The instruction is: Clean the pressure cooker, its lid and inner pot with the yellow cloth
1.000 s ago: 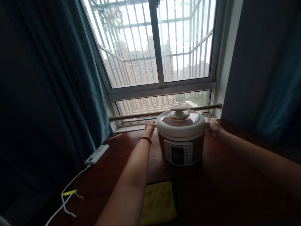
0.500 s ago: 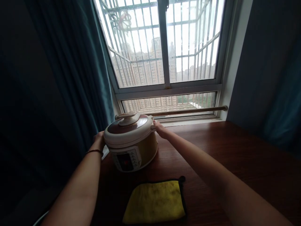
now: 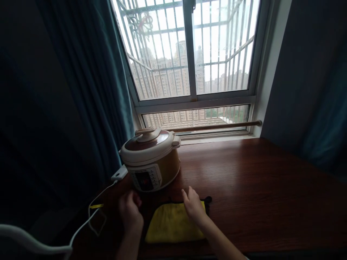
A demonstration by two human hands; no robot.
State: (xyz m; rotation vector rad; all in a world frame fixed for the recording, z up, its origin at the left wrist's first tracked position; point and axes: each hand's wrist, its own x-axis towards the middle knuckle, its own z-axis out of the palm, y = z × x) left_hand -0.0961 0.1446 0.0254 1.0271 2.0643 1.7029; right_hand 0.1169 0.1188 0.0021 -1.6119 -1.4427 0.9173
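Note:
A white and gold electric cooker (image 3: 150, 160) with a glass lid and a front control panel stands on the dark wooden table. In front of it lies a yellow cloth (image 3: 172, 224) with black edging. My right hand (image 3: 193, 206) is over the cloth's right part, its fingers stretched out and holding nothing visible; whether it touches the cloth I cannot tell. Left of the cloth, below the control panel, is my left hand (image 3: 131, 211). Motion blurs its bent fingers, and both hands are away from the cooker.
A white power strip (image 3: 119, 173) lies left of the cooker, its white cord (image 3: 84, 224) running down the table's left side. Behind the table (image 3: 257, 187) are a barred window and a horizontal rail (image 3: 217, 127). Blue curtains (image 3: 108, 90) hang at the left.
Both hands have let go of the cooker's sides and come back towards me, down to the cloth. The power strip and cord now show.

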